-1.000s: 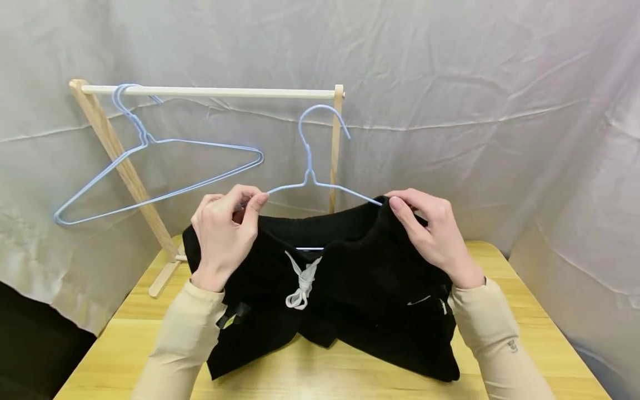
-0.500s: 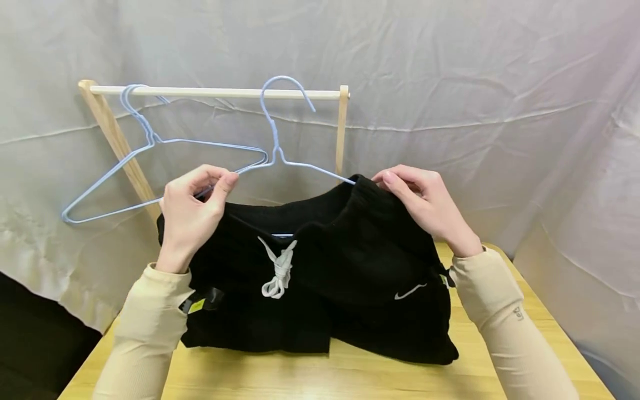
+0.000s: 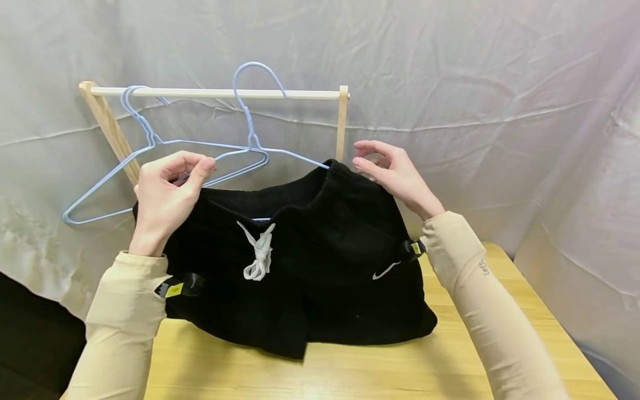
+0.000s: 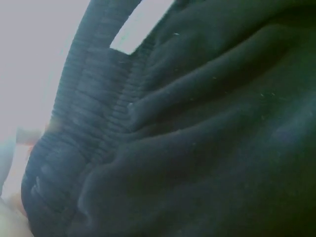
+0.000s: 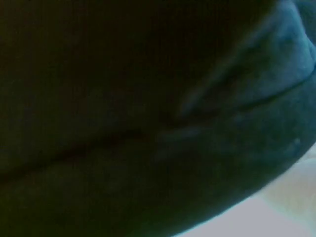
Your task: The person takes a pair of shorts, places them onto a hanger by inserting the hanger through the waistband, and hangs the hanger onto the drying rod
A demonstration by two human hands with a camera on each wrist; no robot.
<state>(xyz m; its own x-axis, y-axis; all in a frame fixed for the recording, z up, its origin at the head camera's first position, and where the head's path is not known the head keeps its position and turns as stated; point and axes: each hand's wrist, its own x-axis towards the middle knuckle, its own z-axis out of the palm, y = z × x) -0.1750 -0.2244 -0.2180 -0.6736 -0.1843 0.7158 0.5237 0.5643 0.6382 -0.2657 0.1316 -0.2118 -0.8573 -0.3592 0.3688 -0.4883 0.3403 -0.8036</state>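
Note:
Black shorts (image 3: 300,250) with a white drawstring (image 3: 259,253) hang from a light blue wire hanger (image 3: 248,119). The hanger's shoulders go into the waistband, and its hook stands at the height of the rack's rail. My left hand (image 3: 167,191) pinches the hanger's left shoulder beside the waistband. Just off the right end of the waistband is my right hand (image 3: 395,175), thumb and fingers apart with nothing between them. Dark fabric of the shorts (image 4: 197,123) fills most of the left wrist view. The right wrist view shows the shorts (image 5: 123,163) too, dark and blurred.
A wooden rack with a white rail (image 3: 200,93) stands behind, its right post (image 3: 342,125) near my right hand. Other blue hangers (image 3: 107,180) hang at the rail's left end. Below lies a wooden table (image 3: 380,372); grey cloth (image 3: 475,111) covers the back.
The hanger and shorts have moved left and up, bringing the hook to the rail's height. My right hand has let go of the waistband; my left keeps its pinch.

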